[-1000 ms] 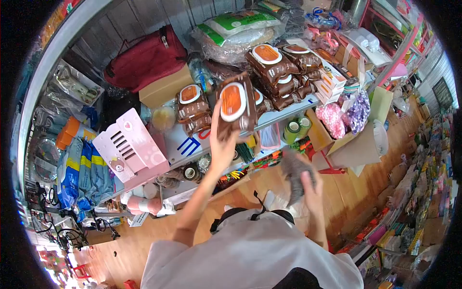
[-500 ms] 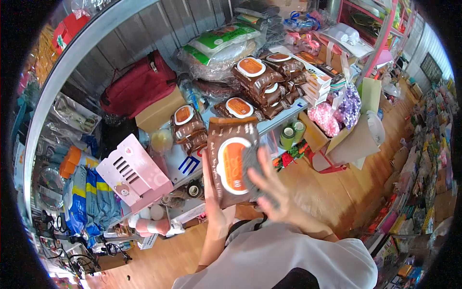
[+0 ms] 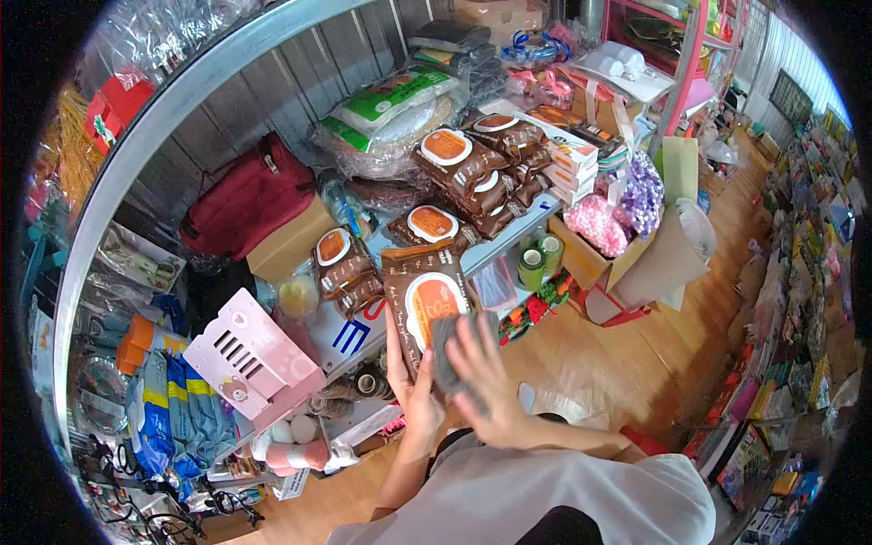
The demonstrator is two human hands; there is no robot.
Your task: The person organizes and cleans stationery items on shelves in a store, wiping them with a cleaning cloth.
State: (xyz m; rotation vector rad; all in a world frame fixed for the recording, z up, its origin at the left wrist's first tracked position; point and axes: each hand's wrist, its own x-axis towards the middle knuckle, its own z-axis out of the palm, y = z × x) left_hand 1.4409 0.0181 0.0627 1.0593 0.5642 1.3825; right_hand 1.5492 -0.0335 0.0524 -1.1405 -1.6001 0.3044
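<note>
A brown wipes pack (image 3: 422, 282) with an orange and white oval label stands upright in front of me, gripped along its left side and lower edge by my left hand (image 3: 418, 400). My right hand (image 3: 486, 377) presses a dark grey cloth (image 3: 447, 354) against the lower right of the pack's face, its fingers over the cloth. Just behind, on the shelf, lie more brown packs: a small stack (image 3: 345, 263) to the left, one pack (image 3: 431, 224) in the middle and a larger pile (image 3: 459, 163) further back.
A pink plastic holder (image 3: 250, 359) stands at the left of the shelf (image 3: 341, 336), near a maroon bag (image 3: 250, 195). Behind are green and white plastic bags (image 3: 386, 104). To the right, a cardboard box (image 3: 586, 259) holds bags of pink and purple pieces. Blue packs (image 3: 173, 409) lie at lower left.
The cloth and my right hand have moved left and down across the front of the pack. The held pack has shifted slightly, and the whole view has turned a little.
</note>
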